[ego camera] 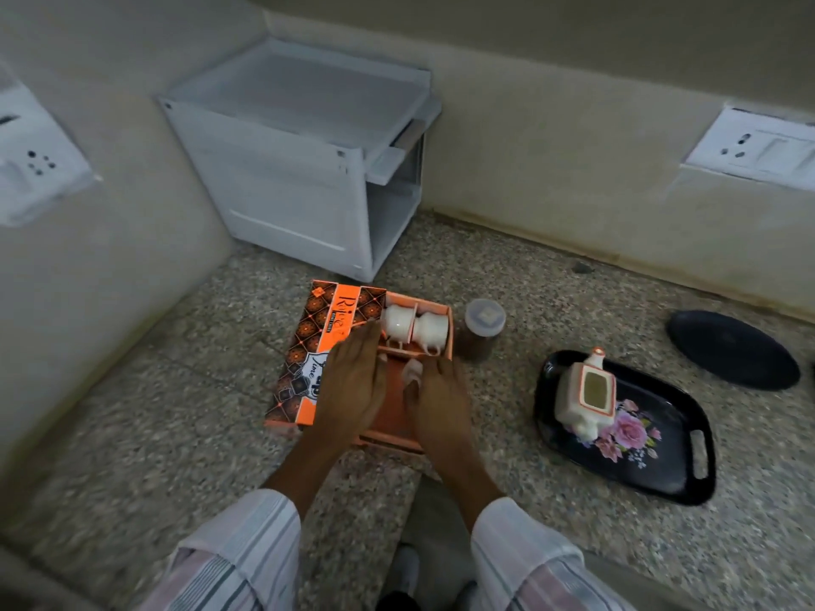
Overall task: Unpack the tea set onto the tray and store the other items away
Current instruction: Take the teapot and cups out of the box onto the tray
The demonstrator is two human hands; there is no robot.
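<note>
Both hands over open orange box on granite counter. Left hand flat, fingers straight, resting on box's lid flap at 9 o'clock, holding nothing. Right hand palm down in box beside a small white piece; can't tell if it grips it. Two white cups in box's far end. Jar just past box at 1 o'clock. Teapot on floral tray at 3 o'clock. Dark plate and white rack beyond.
</note>
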